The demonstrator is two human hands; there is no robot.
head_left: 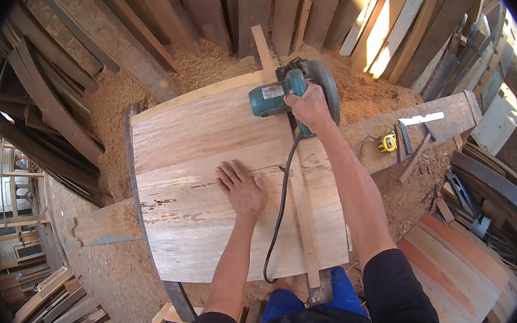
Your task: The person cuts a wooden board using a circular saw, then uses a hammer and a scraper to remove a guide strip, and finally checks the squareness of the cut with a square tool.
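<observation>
A pale wooden panel (197, 218) lies flat across supports in front of me. My left hand (243, 191) rests palm down on its middle, fingers spread. With my right hand (311, 107) I grip the handle of a teal circular saw (271, 98) at the panel's far edge. The saw's dark round guard (327, 84) is on its right side; the blade itself is hidden. A long narrow wood strip (300, 209) runs over the panel from near my legs up to the saw. The black power cord (278, 226) hangs from the saw and curves down across the panel.
At right, a plank (425, 112) carries a yellow tape measure (387, 143), a hammer (418, 153) and a white-bladed square (422, 119). Boards (104, 22) lean all along the back. Another panel (454, 261) lies at lower right. Sawdust (118, 135) covers the ground.
</observation>
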